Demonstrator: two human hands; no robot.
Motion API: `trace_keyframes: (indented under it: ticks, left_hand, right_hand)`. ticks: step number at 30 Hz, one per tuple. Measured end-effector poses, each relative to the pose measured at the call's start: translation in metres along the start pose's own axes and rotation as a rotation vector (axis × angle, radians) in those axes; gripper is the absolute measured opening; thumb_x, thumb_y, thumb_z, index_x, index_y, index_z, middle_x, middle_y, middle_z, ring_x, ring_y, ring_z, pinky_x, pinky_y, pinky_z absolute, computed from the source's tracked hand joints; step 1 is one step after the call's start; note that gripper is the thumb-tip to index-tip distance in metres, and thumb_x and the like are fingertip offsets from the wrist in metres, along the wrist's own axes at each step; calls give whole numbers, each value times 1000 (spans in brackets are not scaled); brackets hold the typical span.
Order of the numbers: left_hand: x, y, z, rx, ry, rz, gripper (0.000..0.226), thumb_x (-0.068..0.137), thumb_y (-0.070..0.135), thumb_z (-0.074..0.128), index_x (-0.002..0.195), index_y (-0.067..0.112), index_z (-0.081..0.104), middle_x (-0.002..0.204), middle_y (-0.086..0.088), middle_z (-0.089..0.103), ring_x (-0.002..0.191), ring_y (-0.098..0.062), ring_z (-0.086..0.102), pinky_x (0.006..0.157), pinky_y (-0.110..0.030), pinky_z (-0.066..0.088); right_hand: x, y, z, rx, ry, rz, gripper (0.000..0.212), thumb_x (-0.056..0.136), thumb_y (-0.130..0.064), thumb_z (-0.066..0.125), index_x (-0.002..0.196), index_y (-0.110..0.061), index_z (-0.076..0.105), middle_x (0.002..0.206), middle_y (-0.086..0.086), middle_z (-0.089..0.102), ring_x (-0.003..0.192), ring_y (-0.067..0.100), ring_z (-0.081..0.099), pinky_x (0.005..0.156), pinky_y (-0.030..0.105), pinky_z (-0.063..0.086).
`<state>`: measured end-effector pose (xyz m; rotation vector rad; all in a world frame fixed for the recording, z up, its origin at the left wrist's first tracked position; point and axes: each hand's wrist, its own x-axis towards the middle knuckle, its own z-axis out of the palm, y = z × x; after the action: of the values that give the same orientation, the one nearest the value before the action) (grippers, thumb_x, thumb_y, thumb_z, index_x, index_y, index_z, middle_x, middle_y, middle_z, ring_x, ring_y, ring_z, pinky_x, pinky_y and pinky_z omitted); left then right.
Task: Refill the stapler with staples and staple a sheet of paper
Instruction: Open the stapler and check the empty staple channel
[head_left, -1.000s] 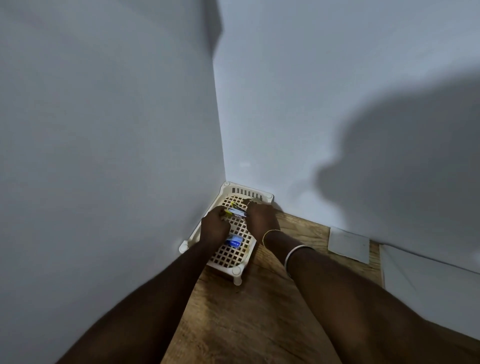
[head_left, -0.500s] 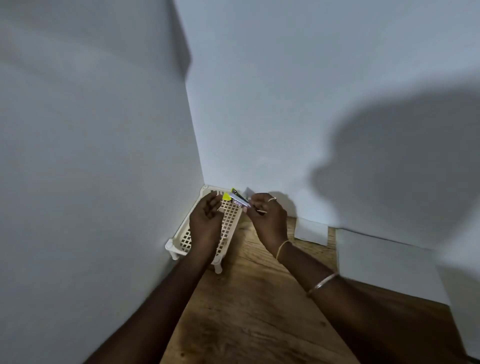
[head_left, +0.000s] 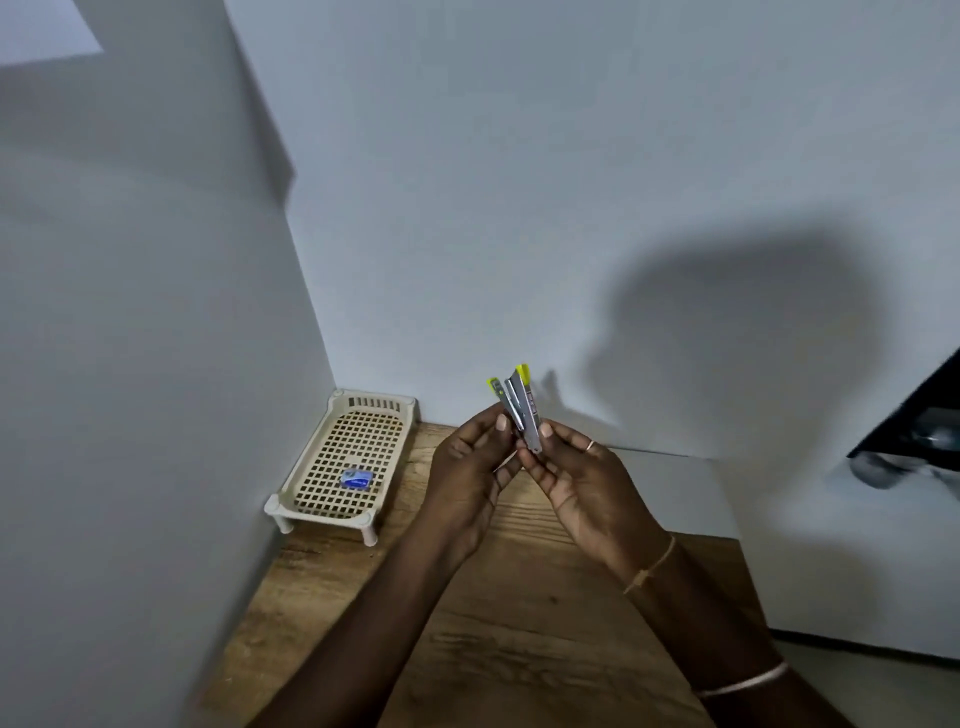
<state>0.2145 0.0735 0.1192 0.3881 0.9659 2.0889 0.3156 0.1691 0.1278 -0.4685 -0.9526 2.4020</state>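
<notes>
Here, left hand (head_left: 467, 467) and right hand (head_left: 576, 488) pinch a slim metal stapler (head_left: 519, 410), yellow-tipped, splayed open, in mid-air.
Cream lattice tray (head_left: 382, 401), cornered between grey walls on the grainy wood desk (head_left: 519, 649), holds a blue box (head_left: 356, 478); white sheet (head_left: 675, 493) lies right.

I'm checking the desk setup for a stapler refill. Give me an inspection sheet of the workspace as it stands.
Surface: wooden table, set into a wall corner.
Job's things: stapler hinged open, yellow tips up, held above the table; blue box lying in the tray; paper flat by the back wall.
Clutter: cream lattice tray on short legs in the corner.
Hands: left hand and right hand both pinch the stapler's lower end.
Cables: nothing seen.
Surroundings: white walls; blurred dark object at the right edge, cannot tell what.
</notes>
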Motion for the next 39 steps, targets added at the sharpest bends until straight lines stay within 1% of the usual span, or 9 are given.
trace_keyframes:
  ticks: [3,8,14,16,19,25,28,33,39]
  left_hand:
    - [-11,-5,23,19,-21,-18,27,87,20,73,111,7,74,107,-11,76,97,-20,73,83,-33,59]
    - [-19,-10,43,68,6,14,26,88,21,75,107,3,74,100,-13,73,91,-21,70,83,-35,58]
    - [-33,-14,59,80,33,22,15,90,16,72,101,6,75,91,-6,71,85,-15,71,77,-30,58]
    - [-34,-14,63,88,88,20,7,91,9,70,94,9,77,84,-2,71,81,-13,70,80,-31,58]
    - [-36,-13,67,124,167,38,15,92,0,67,87,10,77,78,-2,72,78,-15,70,83,-34,59]
    - [-34,-10,69,84,226,52,17,93,-3,66,88,10,75,76,3,72,73,-9,72,71,-28,61]
    - [-32,-5,71,-25,222,42,12,94,-2,63,92,7,71,82,-2,72,79,-12,73,76,-36,63]
    - [-31,1,73,-188,194,25,8,94,2,61,94,6,67,95,-10,77,92,-22,76,74,-38,64]
    - [-33,-2,74,-234,228,0,10,97,0,57,99,6,64,98,-12,78,90,-22,77,68,-36,64]
  right_hand:
    - [-19,-16,-6,9,0,1,25,91,-7,65,112,6,70,113,20,72,100,23,73,86,30,59]
    - [-41,-31,-10,-148,26,-55,22,87,-15,70,102,-1,77,109,22,74,95,25,74,81,29,59]
    - [-53,-40,-10,-631,95,-241,31,83,-30,80,108,-11,78,97,15,78,96,30,75,89,41,61]
    - [-55,-42,-10,-757,88,-310,22,87,-28,78,106,-18,80,94,6,80,96,25,76,90,40,60]
    - [-57,-42,-9,-842,72,-426,15,89,-20,76,103,-22,81,93,-2,80,96,17,76,90,34,59]
    - [-58,-33,-5,-608,205,-446,16,87,-11,75,96,-23,80,97,1,80,97,13,75,86,25,58]
    - [-59,-32,-3,-372,204,-375,19,81,-18,75,99,-14,78,102,8,79,100,19,72,89,33,58]
    - [-59,-28,-4,-17,158,-221,24,77,-10,72,101,-6,73,105,12,76,102,28,74,83,31,61]
    - [-59,-23,-4,139,204,-108,15,72,-7,74,87,-9,76,112,19,71,108,34,72,81,34,62]
